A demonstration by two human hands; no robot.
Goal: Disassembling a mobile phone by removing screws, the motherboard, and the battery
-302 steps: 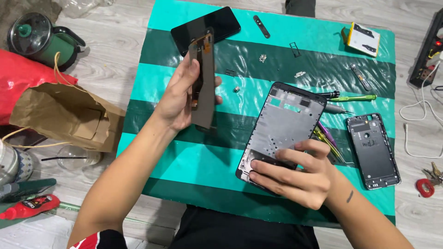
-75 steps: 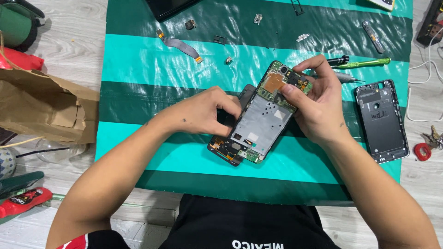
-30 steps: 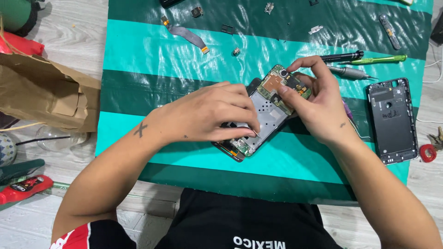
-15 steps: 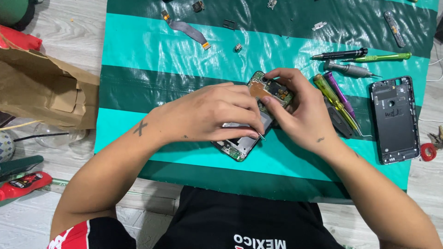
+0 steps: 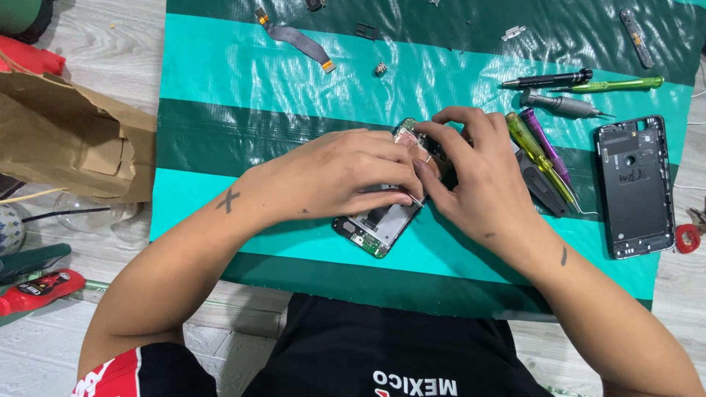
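An opened phone frame point(image 5: 376, 225) with a bare circuit board lies tilted on the green striped mat point(image 5: 243, 88). My left hand point(image 5: 346, 173) covers its middle, fingers pressing down on the frame. My right hand point(image 5: 471, 165) grips the frame's upper end, fingertips curled over the board there. Both hands hide most of the phone; only its lower left corner and a bit of the top edge show.
A black phone back cover point(image 5: 636, 187) lies at the right. Screwdrivers point(image 5: 548, 79) and pry tools point(image 5: 540, 151) sit beside my right hand. A flex cable point(image 5: 298, 38) and small parts lie at the mat's far edge. A brown paper bag point(image 5: 73, 140) stands at the left.
Both hands have closed in over the phone frame, which sits lower and nearer the mat's middle than a second ago. My right hand has slid down over the frame's top end.
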